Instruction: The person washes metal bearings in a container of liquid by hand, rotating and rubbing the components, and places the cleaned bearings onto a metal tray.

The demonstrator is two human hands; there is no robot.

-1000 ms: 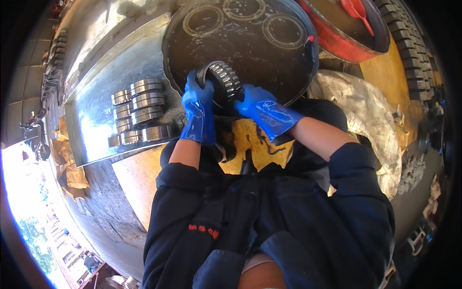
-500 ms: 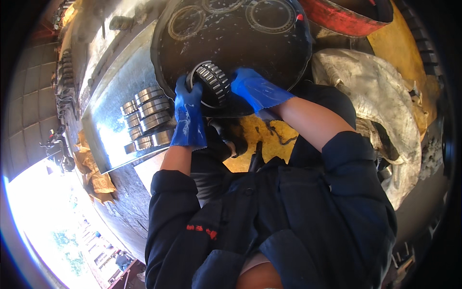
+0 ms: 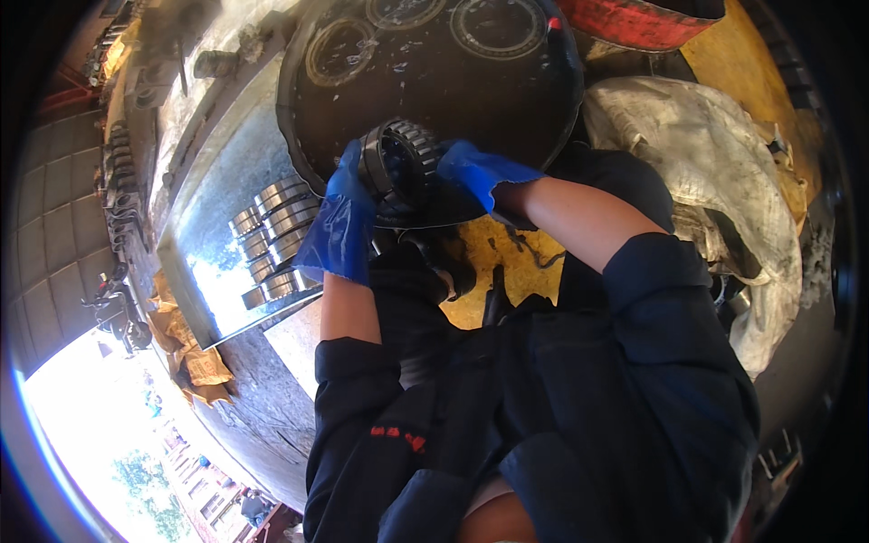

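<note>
Gripped by my left hand, in a blue rubber glove, is a smooth steel bearing ring tilted on its side. My right hand, gloved the same way, is closed on the right side of a tapered roller bearing, its rollers facing up. Ring and bearing are side by side over the near edge of a dark round pan; whether one sits partly inside the other I cannot tell. The fingertips of both hands are partly hidden.
Several steel rings stand in stacks on a shiny metal sheet at left. Ring shapes show at the pan's far side. On the right lies a pale cloth sack; a red bin stands behind. Brown paper lies lower left.
My left hand has turned the steel ring more onto its edge, so its outer side now shows. The right hand stays at the roller bearing. The whole view has shifted slightly.
</note>
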